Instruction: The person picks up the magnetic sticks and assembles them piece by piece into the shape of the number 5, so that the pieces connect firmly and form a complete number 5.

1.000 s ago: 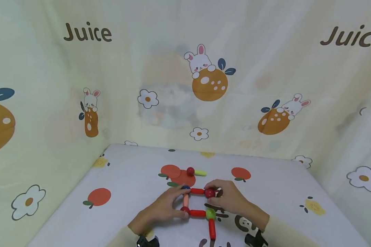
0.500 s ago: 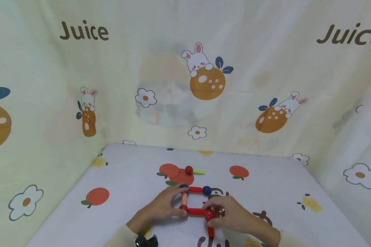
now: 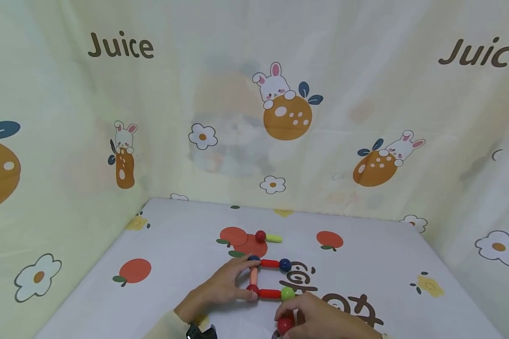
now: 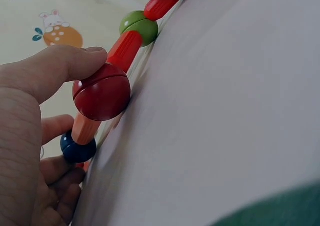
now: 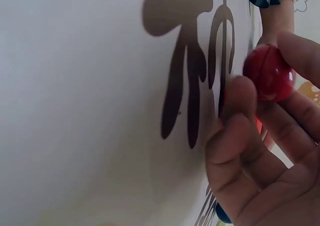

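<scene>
Ball-and-stick building toy pieces lie joined on the table. My left hand (image 3: 226, 280) holds their left side, thumb on a dark red ball (image 4: 101, 92), fingers at a blue ball (image 4: 78, 147); a pink stick (image 3: 253, 276) joins these balls. One red stick (image 3: 270, 263) runs to another blue ball (image 3: 285, 265); a nearer red stick (image 3: 270, 294) runs to a green ball (image 3: 287, 294). From the green ball another red stick (image 4: 162, 6) extends toward me, partly hidden by my right hand (image 3: 318, 318). That hand pinches a bright red ball (image 5: 270, 72) by the stick's near end.
Farther back on the table (image 3: 186, 245) lies a loose red ball (image 3: 260, 236) with a yellow-green stick (image 3: 274, 238). A patterned cloth (image 3: 237, 155) hangs behind the table and along both sides.
My right hand has brought the red ball from beside the far-right blue ball, past the green ball, to the near red stick. The left hand keeps its hold on the left side.
</scene>
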### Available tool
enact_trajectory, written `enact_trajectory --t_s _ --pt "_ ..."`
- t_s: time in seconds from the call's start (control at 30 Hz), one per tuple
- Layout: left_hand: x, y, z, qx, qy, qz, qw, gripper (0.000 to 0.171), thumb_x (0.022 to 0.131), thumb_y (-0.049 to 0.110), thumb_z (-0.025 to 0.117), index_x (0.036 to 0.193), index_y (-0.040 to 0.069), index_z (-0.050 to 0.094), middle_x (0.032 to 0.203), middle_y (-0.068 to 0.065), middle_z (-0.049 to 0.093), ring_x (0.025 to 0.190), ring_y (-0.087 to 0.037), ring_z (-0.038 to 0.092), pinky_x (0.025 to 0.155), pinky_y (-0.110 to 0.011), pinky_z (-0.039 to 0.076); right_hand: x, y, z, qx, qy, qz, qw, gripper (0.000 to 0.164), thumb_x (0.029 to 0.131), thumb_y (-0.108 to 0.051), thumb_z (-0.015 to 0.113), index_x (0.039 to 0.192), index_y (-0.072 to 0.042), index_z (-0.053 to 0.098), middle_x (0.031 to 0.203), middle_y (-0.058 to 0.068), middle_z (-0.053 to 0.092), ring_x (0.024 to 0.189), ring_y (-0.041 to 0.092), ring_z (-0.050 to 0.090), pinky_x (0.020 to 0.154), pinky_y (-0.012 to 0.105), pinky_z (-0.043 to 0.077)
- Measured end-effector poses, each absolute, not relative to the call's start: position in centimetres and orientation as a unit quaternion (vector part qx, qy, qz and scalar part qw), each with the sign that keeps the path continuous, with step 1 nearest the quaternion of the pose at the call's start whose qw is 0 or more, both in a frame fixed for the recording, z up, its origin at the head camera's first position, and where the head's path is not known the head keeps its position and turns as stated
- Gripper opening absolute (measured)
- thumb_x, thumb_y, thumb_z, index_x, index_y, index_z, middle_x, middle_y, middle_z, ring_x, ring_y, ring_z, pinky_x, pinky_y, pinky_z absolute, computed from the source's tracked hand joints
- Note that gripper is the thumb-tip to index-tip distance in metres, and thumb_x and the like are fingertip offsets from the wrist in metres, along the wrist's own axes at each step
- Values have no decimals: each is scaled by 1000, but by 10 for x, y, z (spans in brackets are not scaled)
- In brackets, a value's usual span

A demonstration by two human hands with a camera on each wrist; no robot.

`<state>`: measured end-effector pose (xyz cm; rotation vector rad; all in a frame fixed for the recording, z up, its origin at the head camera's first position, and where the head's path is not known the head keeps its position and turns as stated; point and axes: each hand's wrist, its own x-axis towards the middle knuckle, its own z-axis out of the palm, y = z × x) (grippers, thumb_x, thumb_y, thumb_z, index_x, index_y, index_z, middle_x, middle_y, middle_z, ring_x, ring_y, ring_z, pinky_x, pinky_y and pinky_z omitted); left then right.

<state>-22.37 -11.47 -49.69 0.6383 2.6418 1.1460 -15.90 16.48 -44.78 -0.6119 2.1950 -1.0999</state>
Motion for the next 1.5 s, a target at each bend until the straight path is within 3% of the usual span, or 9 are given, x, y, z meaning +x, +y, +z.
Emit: enact_trajectory --t_s 0.5,1.03,1.3,1.5 --pt "-222 -121 -499 219 893 381 101 77 78 51 83 147 43 50 164 5 31 149 -32 29 110 -70 32 -156 158 -454 -279 797 -429 321 18 88 -23 80 106 -22 77 95 -2 70 83 16 63 70 25 56" --pt "-224 -117 -493 235 889 383 90 77 79 53 81 148 45 48 165 4 30 149 -32 29 111 -69 30 -164 168 -455 -365 794 -411 259 19 87 -24 80 106 -19 78 97 -10 70 85 5 59 71 23 55" --pt "-222 -118 -493 236 886 389 88 77 79 52 81 149 42 48 165 3 30 149 -32 28 112 -69 29 -165 168 -453 -377 797 -400 251 16 86 -22 80 102 -19 78 94 -12 66 84 3 57 69 22 54" --pt "-222 -117 -495 226 888 389 96 77 78 54 81 147 46 48 164 6 31 149 -30 29 111 -68 31 -162 169 -452 -369 794 -411 253 17 87 -24 80 102 -18 77 94 -9 66 83 4 58 68 21 53"
